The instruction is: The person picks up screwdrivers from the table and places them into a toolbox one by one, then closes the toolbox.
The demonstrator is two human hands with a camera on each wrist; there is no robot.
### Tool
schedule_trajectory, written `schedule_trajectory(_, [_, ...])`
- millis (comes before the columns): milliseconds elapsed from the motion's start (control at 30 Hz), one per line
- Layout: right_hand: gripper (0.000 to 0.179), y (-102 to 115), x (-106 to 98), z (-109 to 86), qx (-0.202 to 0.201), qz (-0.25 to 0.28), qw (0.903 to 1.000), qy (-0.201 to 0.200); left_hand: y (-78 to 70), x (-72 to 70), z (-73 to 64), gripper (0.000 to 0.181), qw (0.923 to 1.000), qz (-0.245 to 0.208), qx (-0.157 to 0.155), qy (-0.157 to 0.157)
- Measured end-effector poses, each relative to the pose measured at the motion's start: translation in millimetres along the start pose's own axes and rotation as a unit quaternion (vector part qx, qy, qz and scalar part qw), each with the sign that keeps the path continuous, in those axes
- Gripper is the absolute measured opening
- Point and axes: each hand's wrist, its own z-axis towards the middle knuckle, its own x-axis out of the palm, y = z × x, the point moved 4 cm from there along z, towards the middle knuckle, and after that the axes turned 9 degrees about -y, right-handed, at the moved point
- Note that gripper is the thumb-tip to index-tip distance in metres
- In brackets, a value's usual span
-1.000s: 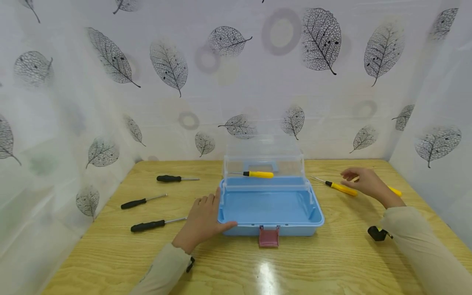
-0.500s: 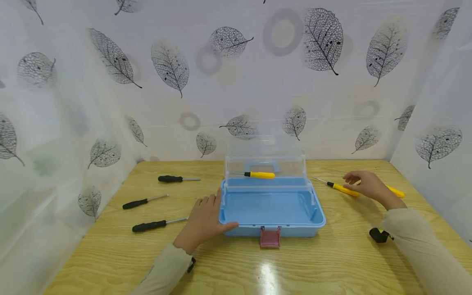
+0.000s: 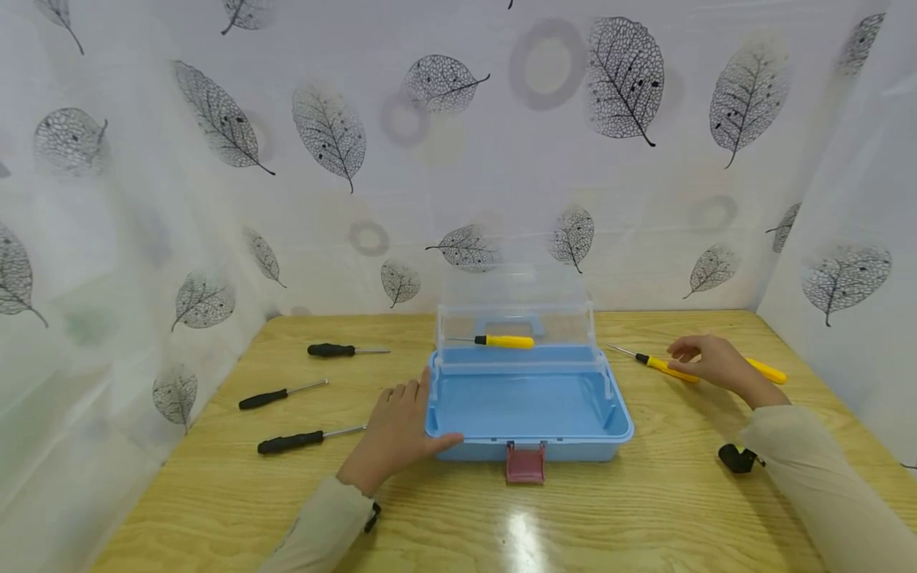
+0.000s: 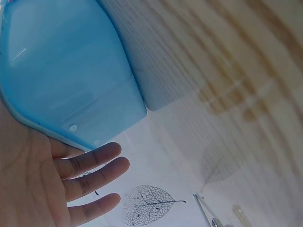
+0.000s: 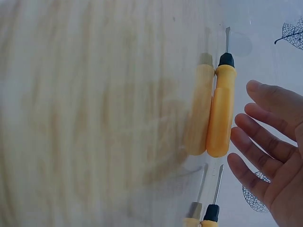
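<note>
In the head view a light blue toolbox (image 3: 526, 451) stands with its clear lid (image 3: 516, 286) raised. My left hand (image 3: 397, 430) rests against its left side, thumb along the front rim and fingers extended; the left wrist view shows the palm beside the blue wall (image 4: 71, 85). My right hand (image 3: 716, 364) is just above the handle of a yellow screwdriver (image 3: 662, 366). In the right wrist view its loosely bent fingers (image 5: 258, 142) are beside the yellow handle (image 5: 221, 113), not curled round it. Behind that wrist lies another yellow screwdriver (image 3: 766, 370).
A yellow screwdriver (image 3: 507, 341) lies at the back of the toolbox, by the clear lid. Several black-handled screwdrivers (image 3: 290, 442) lie on the wooden table (image 3: 215, 509) to the left. A pink latch (image 3: 525, 464) hangs at the box's front. Leaf-print sheeting (image 3: 494, 191) surrounds the table.
My right hand has come down slightly toward the yellow screwdriver's handle. The left hand stays against the toolbox.
</note>
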Motion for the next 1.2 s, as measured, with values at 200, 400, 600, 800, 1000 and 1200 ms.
schedule_trajectory(200, [0.032,0.0,0.7,-1.1,0.008,0.007,0.9998,0.016,-0.9,-0.6,0.2,0.110,1.0000,-0.001,0.000,0.000])
schedule_trajectory(400, [0.032,-1.1,1.9,-0.8,0.000,0.004,0.9998,0.020,-0.6,0.1,-0.2,0.111,1.0000,-0.002,-0.002,0.001])
schedule_trajectory(600, [0.028,-2.7,3.8,-1.0,-0.008,0.003,0.9999,0.015,-0.4,0.9,-0.1,0.110,1.0000,-0.003,0.000,0.001])
schedule_trajectory(800, [0.027,-6.0,7.0,-0.9,0.011,0.005,0.9995,0.029,0.0,1.6,-0.2,0.111,1.0000,0.003,0.001,-0.002])
schedule_trajectory(1000, [0.026,-7.5,8.7,0.5,0.011,0.011,0.9992,0.036,-0.8,0.8,-0.6,0.111,1.0000,0.002,0.003,-0.004])
schedule_trajectory(1200, [0.027,-7.3,8.6,1.0,0.013,0.011,0.9992,0.037,-0.8,0.9,-0.9,0.111,1.0000,0.000,0.001,-0.004])
